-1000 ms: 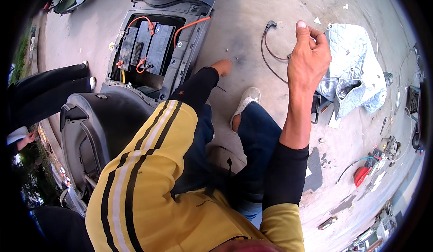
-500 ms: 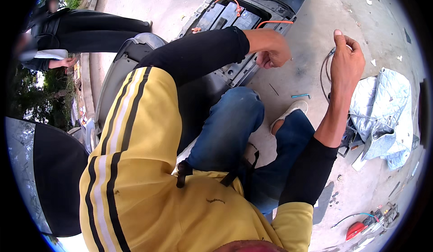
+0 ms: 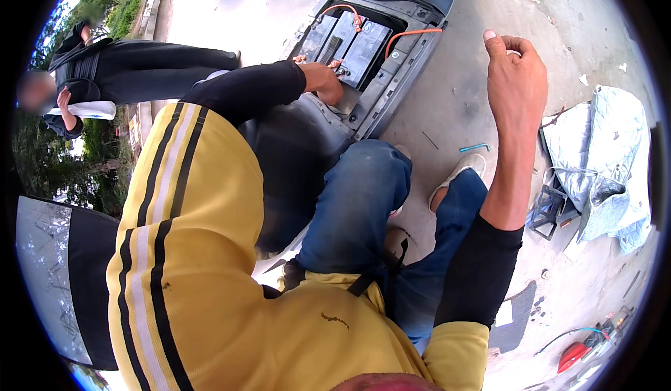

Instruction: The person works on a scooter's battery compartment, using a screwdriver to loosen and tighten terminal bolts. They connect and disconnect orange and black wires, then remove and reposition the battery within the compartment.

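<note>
My left hand (image 3: 323, 83) reaches into the scooter's open battery compartment (image 3: 409, 57), at the lower end of the grey batteries (image 3: 370, 50) with orange cables (image 3: 412, 32). Its fingertips are hidden. My right hand (image 3: 516, 69) is raised right of the scooter, above the concrete, with fingers curled and thumb against the index finger; anything inside it is hidden. A small blue wrench (image 3: 474, 148) lies on the ground below it, near my shoe (image 3: 461, 166).
People in dark clothes (image 3: 161, 69) are at the left. A silvery quilted cover (image 3: 608, 139) lies on the right beside a black frame (image 3: 549, 209). A red object (image 3: 572, 356) with hoses is at lower right. The scooter body (image 3: 293, 157) curves beside my legs.
My left hand has moved from right of the scooter, low over the ground, up and left into the battery compartment. My right hand stays raised and curled. The view has shifted.
</note>
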### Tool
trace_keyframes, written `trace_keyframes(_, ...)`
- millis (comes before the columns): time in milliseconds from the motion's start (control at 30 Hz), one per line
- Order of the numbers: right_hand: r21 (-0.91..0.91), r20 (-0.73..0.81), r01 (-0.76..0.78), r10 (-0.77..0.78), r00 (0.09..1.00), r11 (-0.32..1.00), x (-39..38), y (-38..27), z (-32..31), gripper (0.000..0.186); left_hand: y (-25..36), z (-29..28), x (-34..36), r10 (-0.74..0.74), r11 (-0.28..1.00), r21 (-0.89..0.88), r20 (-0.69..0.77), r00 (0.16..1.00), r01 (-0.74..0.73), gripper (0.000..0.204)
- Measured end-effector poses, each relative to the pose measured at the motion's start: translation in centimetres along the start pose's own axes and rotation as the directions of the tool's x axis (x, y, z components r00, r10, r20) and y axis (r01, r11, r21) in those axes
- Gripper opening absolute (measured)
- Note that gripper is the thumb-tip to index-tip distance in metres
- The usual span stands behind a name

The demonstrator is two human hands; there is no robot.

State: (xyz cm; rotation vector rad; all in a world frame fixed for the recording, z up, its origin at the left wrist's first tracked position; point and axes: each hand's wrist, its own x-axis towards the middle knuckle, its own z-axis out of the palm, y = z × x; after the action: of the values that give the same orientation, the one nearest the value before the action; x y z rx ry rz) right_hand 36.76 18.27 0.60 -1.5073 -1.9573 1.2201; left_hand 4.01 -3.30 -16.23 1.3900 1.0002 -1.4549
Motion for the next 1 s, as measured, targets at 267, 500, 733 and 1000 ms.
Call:
trace_keyframes(267,0.013,-0.041,0.015,-0.014,0.999,1.000,0.5,0.7,0.4,0.045,-3.0,8.1,10.1,-0.034,0.994,-0.103,0.060,0.998,0.040,0.036)
trace_keyframes(500,-0.024,0.026,-0.011,0.012,1.000,1.000,0.3,0.5,1.0,0.041,-1.3,8.9,13.0,-0.026,0.999,-0.038,0.040,0.999,0.028,0.035)
trace_keyframes(733,-0.030,0.016,0.014,-0.014,1.000,0.999,0.3,0.2,1.8,0.038,0.5,8.2,14.2,-0.012,1.000,-0.009,0.013,1.000,0.012,0.035)
trace_keyframes(1000,-0.044,0.082,-0.012,0.016,0.997,0.999,0.2,-0.8,2.1,0.038,1.3,7.1,15.4,-0.010,1.000,0.000,-0.032,0.999,0.010,0.034)
